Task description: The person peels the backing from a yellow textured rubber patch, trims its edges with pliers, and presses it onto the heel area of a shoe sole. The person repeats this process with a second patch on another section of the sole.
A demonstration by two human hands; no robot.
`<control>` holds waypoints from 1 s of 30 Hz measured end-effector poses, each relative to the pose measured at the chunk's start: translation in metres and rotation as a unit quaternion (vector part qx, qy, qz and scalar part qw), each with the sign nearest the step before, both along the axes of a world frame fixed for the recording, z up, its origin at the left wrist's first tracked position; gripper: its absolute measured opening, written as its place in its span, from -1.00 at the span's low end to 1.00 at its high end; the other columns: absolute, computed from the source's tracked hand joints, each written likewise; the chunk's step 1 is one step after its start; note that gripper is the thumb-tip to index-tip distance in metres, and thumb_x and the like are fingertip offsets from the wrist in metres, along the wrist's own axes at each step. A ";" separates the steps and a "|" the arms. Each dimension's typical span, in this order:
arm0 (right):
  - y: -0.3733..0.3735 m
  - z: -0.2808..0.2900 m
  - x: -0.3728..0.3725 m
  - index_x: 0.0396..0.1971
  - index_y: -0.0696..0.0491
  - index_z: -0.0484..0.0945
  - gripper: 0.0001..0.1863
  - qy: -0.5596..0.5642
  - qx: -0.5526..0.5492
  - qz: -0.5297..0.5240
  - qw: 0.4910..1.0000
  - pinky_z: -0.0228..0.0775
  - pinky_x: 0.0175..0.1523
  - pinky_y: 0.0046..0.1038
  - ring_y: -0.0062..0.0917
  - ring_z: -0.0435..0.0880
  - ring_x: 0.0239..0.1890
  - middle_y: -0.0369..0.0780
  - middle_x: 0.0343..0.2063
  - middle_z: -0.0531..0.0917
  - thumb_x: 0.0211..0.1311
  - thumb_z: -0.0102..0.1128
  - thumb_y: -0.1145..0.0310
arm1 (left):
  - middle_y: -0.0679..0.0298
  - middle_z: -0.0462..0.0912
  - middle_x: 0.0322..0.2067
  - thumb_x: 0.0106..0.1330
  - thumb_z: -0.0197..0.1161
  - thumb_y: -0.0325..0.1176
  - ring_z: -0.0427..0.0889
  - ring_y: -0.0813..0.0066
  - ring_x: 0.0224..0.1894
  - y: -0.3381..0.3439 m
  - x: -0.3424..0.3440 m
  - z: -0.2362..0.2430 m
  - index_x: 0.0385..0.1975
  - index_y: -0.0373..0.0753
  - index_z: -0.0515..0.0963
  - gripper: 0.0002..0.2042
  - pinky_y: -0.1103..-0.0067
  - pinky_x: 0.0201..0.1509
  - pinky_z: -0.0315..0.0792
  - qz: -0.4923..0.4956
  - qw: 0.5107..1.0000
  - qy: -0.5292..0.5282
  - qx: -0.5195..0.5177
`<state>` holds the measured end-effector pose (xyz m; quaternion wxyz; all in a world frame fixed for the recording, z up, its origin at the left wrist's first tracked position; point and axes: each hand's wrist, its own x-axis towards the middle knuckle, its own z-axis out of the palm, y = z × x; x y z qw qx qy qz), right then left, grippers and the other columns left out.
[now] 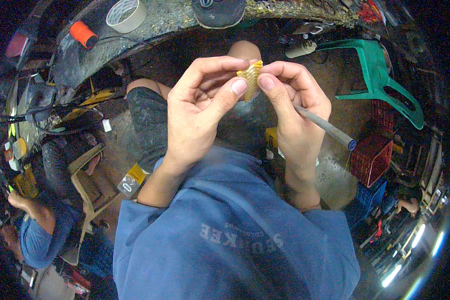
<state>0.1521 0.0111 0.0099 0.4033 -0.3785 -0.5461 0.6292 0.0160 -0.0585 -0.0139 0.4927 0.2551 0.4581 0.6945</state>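
Observation:
A small yellow, ridged piece (250,85) is pinched upright between my two hands at the centre of the head view. My left hand (200,110) grips its left side, with the thumb over the lower face and the forefinger near the top. The tips of my right hand's (297,115) thumb and forefinger are at the piece's right edge. Tucked in that same hand is a slim grey rod (325,126) with a blue end, slanting down to the right.
A worn bench (67,62) across the top bears white tape (126,15), an orange roll (82,34) and a dark object (217,10). A green plastic chair (370,67) and red crate (370,155) are right. A co-worker (45,227) and beige chair (87,185) are left.

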 end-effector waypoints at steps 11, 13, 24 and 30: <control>-0.002 -0.004 -0.004 -0.20 0.18 0.64 -0.90 -0.056 0.066 -0.047 0.995 0.22 -0.42 -0.75 -0.88 0.48 -0.51 -0.39 -0.49 0.66 0.35 0.34 0.52 | 0.10 0.70 0.03 0.41 0.33 -0.53 0.70 0.46 0.09 -0.001 0.001 0.004 0.09 -0.39 0.54 -0.71 0.58 0.19 0.57 0.007 1.000 -0.006 -0.023; -0.003 -0.006 -0.005 -0.23 0.15 0.66 -0.91 -0.087 0.096 -0.062 0.990 0.07 -0.49 -0.74 -0.92 0.34 -0.57 -0.46 -0.57 0.57 0.32 0.37 0.51 | 0.10 0.71 0.03 0.42 0.32 -0.53 0.71 0.46 0.08 -0.001 0.002 0.003 0.10 -0.39 0.54 -0.71 0.58 0.19 0.58 0.012 1.000 -0.004 -0.026; -0.005 -0.012 -0.007 -0.28 0.10 0.69 -0.92 -0.078 0.113 -0.092 0.986 -0.08 -0.55 -0.69 -0.93 0.20 -0.63 -0.53 -0.65 0.44 0.26 0.43 0.49 | 0.00 0.71 0.04 0.43 0.30 -0.53 0.70 0.42 0.11 0.000 0.005 0.004 0.14 -0.42 0.48 -0.67 0.55 0.22 0.58 0.021 0.999 -0.023 -0.011; -0.005 -0.014 -0.006 -0.29 0.09 0.68 -0.90 -0.080 0.134 -0.095 0.983 -0.07 -0.56 -0.68 -0.91 0.20 -0.64 -0.52 -0.67 0.42 0.24 0.44 0.50 | -0.04 0.71 0.06 0.43 0.29 -0.54 0.70 0.40 0.11 0.001 0.007 0.004 0.15 -0.42 0.47 -0.66 0.54 0.23 0.58 0.024 0.999 -0.025 -0.007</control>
